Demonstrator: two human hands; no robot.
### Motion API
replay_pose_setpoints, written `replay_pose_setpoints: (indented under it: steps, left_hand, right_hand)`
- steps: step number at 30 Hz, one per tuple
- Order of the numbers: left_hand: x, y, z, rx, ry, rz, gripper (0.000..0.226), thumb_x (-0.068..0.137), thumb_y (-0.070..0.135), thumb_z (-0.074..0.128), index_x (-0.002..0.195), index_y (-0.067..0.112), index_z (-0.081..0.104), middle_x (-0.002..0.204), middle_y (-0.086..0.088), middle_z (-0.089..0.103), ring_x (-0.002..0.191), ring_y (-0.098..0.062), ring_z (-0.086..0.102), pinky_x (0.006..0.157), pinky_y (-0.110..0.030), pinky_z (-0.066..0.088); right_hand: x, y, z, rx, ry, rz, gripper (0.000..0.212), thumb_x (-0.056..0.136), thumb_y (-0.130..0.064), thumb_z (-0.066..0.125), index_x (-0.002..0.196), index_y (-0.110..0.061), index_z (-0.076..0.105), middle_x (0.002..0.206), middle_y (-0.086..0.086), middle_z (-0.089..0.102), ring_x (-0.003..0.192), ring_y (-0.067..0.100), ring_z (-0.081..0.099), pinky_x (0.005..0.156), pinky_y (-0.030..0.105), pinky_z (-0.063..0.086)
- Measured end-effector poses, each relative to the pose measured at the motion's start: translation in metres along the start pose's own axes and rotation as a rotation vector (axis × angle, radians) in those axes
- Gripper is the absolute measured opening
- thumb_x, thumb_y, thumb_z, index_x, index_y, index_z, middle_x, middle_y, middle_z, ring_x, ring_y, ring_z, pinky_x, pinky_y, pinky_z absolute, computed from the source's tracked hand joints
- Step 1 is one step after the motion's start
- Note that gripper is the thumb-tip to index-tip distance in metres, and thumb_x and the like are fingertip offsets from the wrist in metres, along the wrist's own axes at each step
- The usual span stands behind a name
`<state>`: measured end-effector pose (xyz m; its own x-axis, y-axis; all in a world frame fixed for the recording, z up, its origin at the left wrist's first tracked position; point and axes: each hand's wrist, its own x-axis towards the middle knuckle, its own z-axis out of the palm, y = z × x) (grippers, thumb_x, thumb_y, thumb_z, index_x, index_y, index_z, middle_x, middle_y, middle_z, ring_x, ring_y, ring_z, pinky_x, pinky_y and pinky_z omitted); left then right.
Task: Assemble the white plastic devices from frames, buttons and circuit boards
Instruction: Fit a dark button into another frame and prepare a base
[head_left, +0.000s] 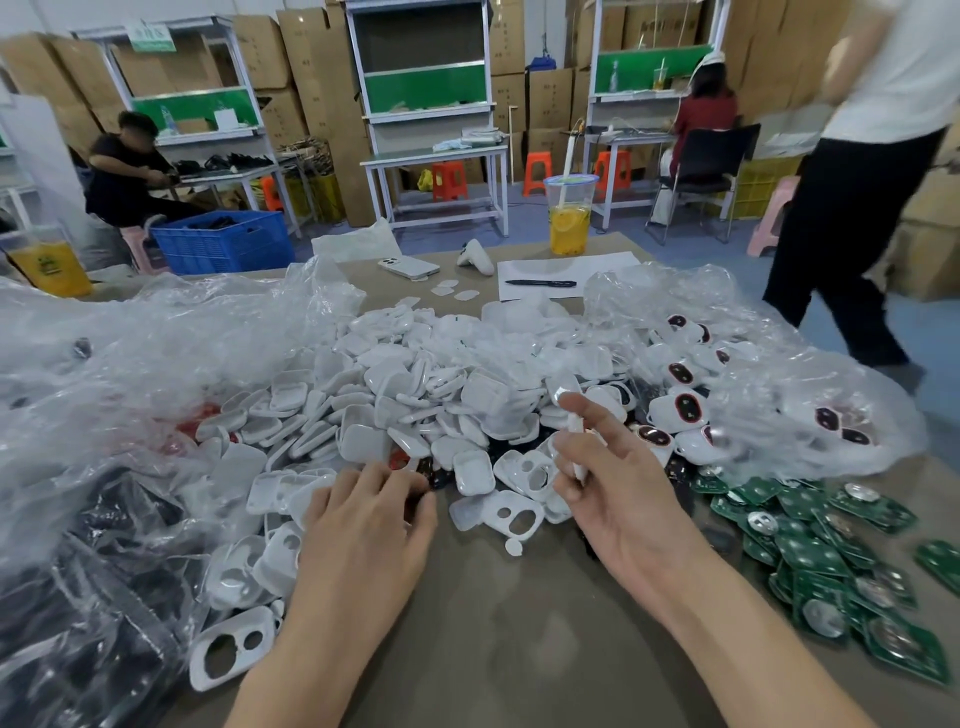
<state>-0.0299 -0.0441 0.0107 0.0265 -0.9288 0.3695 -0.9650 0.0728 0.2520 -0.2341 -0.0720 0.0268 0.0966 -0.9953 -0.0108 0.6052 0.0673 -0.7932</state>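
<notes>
The right hand (608, 483) is pinching a thin white plastic part (576, 454) edge-on above the table (519, 649). The left hand (363, 514) is curling into the near edge of the pile of white shells (415, 395); whether it is holding anything I cannot tell. Parts-gathering seems to be in hand. Next, a green circuit board (810, 551) probably needs fetching and seating squarely.

We log: worktop (493, 639) | white plastic parts (415, 395) heaped mid-worktop | green circuit boards (831, 551) by right edge | phone (409, 266), paper (597, 265), cup (570, 218) at far edge

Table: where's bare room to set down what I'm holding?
The white part in your right hand can go on bare tabletop nearest you, between white frames left and circuit boards right. Crowded: shell heap beyond, plastic bags.
</notes>
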Motion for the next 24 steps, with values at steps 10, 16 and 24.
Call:
replay_pose_setpoints:
  steps: [10, 16, 24]
  left_hand:
    - [0.008, 0.007, 0.006, 0.244, -0.027, -0.049, 0.036, 0.104, 0.047, 0.034, 0.129, 0.034, 0.057, 0.115, 0.009, 0.057, 0.110, -0.016, 0.056, 0.094, -0.032, 0.037]
    - [0.008, 0.003, 0.004, -0.172, 0.169, -0.014, 0.012, 0.098, 0.028, 0.061, 0.094, 0.026, 0.072, 0.082, 0.008, 0.066, 0.078, -0.018, 0.062, 0.073, -0.028, 0.046]
    - [0.014, 0.023, -0.005, -1.607, -0.175, -0.408, 0.024, 0.084, 0.021, 0.062, 0.095, 0.011, 0.081, 0.084, -0.011, 0.065, 0.069, -0.016, 0.060, 0.064, -0.021, 0.054]
  right_hand:
    - [-0.004, 0.003, 0.005, -0.040, -0.030, 0.032, 0.023, 0.104, -0.007, 0.043, 0.117, -0.007, 0.062, 0.092, 0.020, 0.075, 0.063, 0.021, 0.067, 0.052, 0.024, 0.053]
    - [-0.001, 0.009, 0.005, -0.129, -0.061, 0.004, 0.020, 0.106, -0.010, 0.044, 0.112, -0.002, 0.061, 0.104, 0.014, 0.076, 0.076, 0.022, 0.074, 0.064, 0.023, 0.058]
    - [0.001, 0.018, 0.005, -0.205, -0.062, 0.016, 0.034, 0.103, 0.000, 0.044, 0.103, -0.019, 0.072, 0.094, 0.007, 0.073, 0.072, 0.027, 0.071, 0.059, 0.028, 0.056]
